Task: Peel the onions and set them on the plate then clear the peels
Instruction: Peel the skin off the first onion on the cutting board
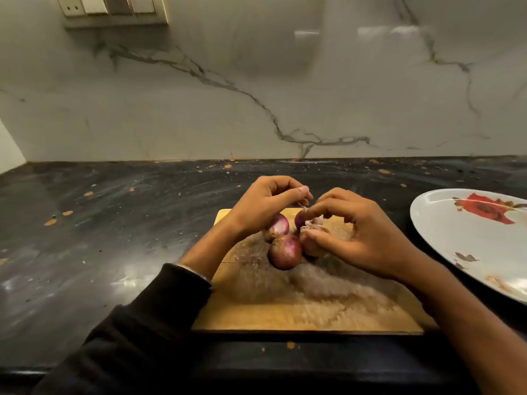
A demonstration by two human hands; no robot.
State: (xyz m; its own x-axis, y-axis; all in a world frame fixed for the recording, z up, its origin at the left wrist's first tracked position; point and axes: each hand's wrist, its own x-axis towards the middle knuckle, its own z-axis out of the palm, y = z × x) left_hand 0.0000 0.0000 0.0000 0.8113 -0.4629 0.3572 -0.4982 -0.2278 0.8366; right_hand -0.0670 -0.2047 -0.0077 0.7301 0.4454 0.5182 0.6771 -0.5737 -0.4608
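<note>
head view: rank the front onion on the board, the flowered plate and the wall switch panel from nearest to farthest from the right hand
From the right hand:
1. front onion, just to its left on the cutting board.
2. flowered plate, off to its right on the counter.
3. wall switch panel, high on the wall at far left.

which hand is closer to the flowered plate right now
Right. The right hand is over the cutting board, holding an onion just left of the plate. The left hand is farther left, beyond the onions.
</note>
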